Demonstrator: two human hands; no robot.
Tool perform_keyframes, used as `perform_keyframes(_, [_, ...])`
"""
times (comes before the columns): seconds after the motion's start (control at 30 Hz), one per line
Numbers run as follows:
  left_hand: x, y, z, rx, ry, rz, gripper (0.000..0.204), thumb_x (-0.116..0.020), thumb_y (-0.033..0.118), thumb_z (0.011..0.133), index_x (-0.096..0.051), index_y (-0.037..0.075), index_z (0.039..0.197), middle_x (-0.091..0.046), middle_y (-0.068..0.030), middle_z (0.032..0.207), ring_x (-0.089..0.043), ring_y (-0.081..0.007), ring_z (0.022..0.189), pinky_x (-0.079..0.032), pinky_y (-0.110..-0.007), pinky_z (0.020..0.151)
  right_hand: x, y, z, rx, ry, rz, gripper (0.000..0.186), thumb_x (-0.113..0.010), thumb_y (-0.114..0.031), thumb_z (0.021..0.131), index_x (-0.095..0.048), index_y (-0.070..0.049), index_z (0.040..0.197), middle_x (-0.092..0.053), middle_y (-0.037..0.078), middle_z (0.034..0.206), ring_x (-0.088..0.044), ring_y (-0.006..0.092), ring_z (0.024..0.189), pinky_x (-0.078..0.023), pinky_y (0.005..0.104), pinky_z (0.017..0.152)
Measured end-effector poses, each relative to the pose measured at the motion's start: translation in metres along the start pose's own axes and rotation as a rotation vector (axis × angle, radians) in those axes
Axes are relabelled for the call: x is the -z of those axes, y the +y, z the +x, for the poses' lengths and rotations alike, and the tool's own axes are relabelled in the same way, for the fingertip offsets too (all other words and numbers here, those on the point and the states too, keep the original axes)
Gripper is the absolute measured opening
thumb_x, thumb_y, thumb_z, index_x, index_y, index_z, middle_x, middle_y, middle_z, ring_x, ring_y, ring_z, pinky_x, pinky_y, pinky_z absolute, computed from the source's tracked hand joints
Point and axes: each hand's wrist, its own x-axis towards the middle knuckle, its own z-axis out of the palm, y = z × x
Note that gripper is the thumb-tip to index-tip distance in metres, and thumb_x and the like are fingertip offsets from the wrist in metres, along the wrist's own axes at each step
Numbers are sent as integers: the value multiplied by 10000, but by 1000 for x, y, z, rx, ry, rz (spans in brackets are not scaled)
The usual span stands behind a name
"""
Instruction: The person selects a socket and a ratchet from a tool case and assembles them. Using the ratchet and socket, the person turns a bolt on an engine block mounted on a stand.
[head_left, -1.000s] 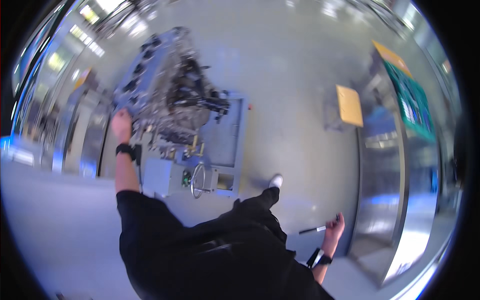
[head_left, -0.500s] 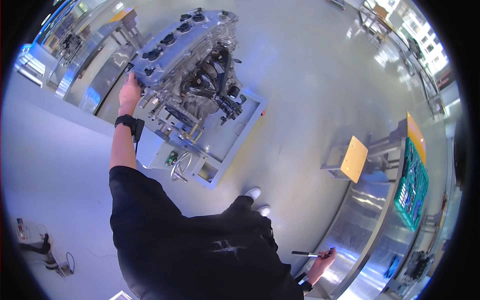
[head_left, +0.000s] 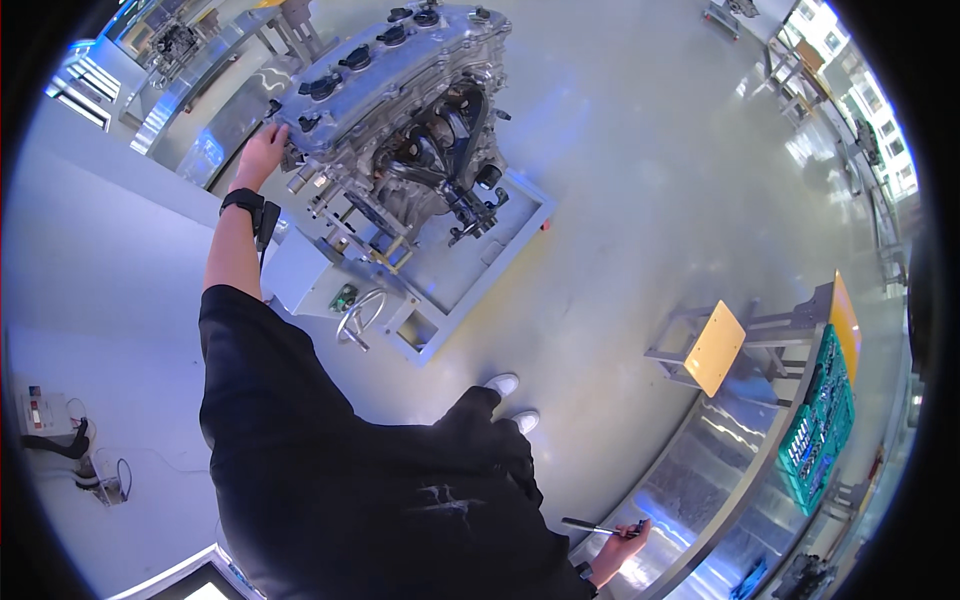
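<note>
A car engine (head_left: pixel 400 110) with a silver top cover and several black ignition coils is mounted on a grey wheeled stand (head_left: pixel 470 290). My left hand (head_left: pixel 263 152) grips the near left corner of the engine's top cover, fingers curled at its edge. Low on the right, beside the steel workbench, my right hand (head_left: pixel 622 548) is closed around one end of a ratchet wrench (head_left: pixel 590 526). Its black handle and silver shaft stick out to the left; the end in my fingers is partly hidden. A handwheel (head_left: pixel 360 318) sits on the stand's near side.
At the right stands a steel workbench (head_left: pixel 690 475) with an open green tool case (head_left: pixel 820 425). A stool with a yellow seat (head_left: pixel 715 348) is beside the bench. A white surface with cables (head_left: pixel 95 470) lies at the lower left. More benches stand farther back.
The view has shifted, so the engine appears higher and the tool case lower. My left hand remains at the engine's corner. The right hand still holds the ratchet wrench, now lower in view.
</note>
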Motion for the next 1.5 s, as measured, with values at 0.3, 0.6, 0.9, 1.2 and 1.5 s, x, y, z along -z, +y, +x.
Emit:
perform_keyframes(0.3, [19,19,-4,-1,-107,-12,303,-560,299,910,-536,-3,913,-637,-205,855,-614,-373,842,-468,-432,771,-30,3,-4,-35,-32,29,274,-625,-251,932,-521,-113,719,-447,-13,506,-406,114,415,-397,282,463])
perform_keyframes(0.6, [23,6,6,-21,-152,90,333,-511,391,957,-564,84,1074,-662,-211,936,-616,-421,920,-471,-480,785,-31,1,10,-17,-58,8,250,-620,-263,934,-520,-112,762,-425,-14,520,-341,118,412,-379,294,478])
perform_keyframes(0.9, [20,11,1,-169,-104,248,350,-442,428,980,-586,116,1043,-676,-195,928,-629,-410,908,-492,-508,766,-31,3,27,5,-124,11,317,-623,-273,925,-475,-128,685,-394,-16,486,-360,111,408,-370,293,458])
perform_keyframes(1.2, [28,21,-2,-152,-123,283,286,-452,375,982,-564,117,1036,-672,-198,929,-625,-419,896,-497,-517,756,-45,2,20,32,-154,8,265,-628,-249,931,-521,-105,736,-419,-14,526,-346,120,430,-382,295,478])
perform_keyframes(1.5, [17,14,-2,-177,-134,198,216,-417,295,1003,-458,109,1104,-655,-236,926,-613,-446,887,-470,-539,721,-42,3,17,-1,-108,0,232,-631,-243,928,-532,-115,762,-422,-16,524,-346,115,429,-372,284,470])
